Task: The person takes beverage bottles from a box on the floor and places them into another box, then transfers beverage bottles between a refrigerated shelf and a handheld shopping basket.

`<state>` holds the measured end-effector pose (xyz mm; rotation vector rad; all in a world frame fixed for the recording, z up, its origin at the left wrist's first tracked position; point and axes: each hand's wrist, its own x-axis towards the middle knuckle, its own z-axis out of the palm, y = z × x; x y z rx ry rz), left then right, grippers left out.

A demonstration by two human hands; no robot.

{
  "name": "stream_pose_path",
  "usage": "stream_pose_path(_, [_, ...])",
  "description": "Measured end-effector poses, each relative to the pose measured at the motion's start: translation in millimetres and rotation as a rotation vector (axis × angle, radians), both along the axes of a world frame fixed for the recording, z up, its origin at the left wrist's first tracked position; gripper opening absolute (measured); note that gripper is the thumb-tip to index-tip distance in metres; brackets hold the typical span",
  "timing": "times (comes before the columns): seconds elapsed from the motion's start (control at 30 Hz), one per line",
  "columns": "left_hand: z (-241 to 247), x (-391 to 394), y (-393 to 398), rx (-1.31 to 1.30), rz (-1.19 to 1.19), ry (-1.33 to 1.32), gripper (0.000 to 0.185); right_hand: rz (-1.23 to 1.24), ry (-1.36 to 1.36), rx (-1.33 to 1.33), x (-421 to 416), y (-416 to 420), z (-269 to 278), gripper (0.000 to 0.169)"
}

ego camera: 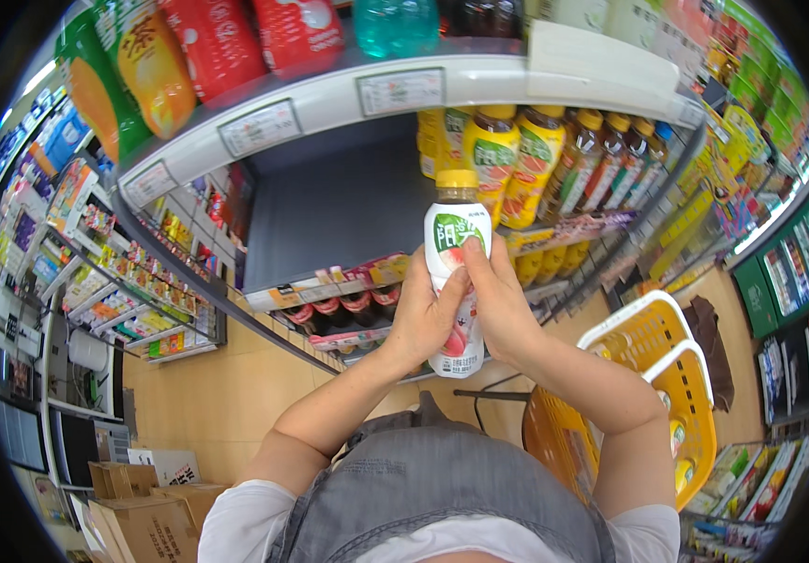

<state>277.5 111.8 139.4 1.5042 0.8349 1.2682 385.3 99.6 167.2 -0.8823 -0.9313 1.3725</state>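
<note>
A white plastic drink bottle with a yellow cap and a green and pink label stands nearly upright in the picture, in front of the shelf. My left hand grips its left side, and my right hand grips its right side. Both thumbs press on the label, and the fingers behind the bottle are hidden. Just beyond it, yellow-labelled bottles stand on a dark shelf, beside several yellow-capped tea bottles.
Large bottles line the upper shelf, above its white price rail. A yellow shopping basket holding bottles stands at right. Cardboard boxes sit at lower left. Dark bottles fill part of a lower shelf.
</note>
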Motion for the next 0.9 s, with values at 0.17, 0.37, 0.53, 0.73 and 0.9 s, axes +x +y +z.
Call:
stream_pose_path(0.17, [-28.3,41.2,-16.9,0.020,-0.172,0.085,0.041,-0.176,0.003,-0.098,39.0,-43.8,-19.7,0.043])
stream_pose_path(0.37, [-41.5,87.4,-31.7,-0.175,-0.560,-0.086,0.041,-0.440,-0.081,-0.054,71.0,-86.9,-24.5,0.047])
stream_pose_path(0.53, [-41.7,126.9,-43.9,-0.480,-0.845,-0.272,0.040,-0.690,-0.144,0.019,94.8,-115.4,-34.1,0.052])
stream_pose_path(0.73, [-46.8,176.7,-42.3,-0.758,-1.051,-0.263,0.046,-0.900,-0.299,-0.078,131.4,-142.0,-53.0,0.062])
stream_pose_path(0.9, [-64.9,214.5,-24.1,-0.939,-1.183,-0.126,0.051,-0.926,-0.317,-0.095,161.6,-147.6,-74.9,0.059])
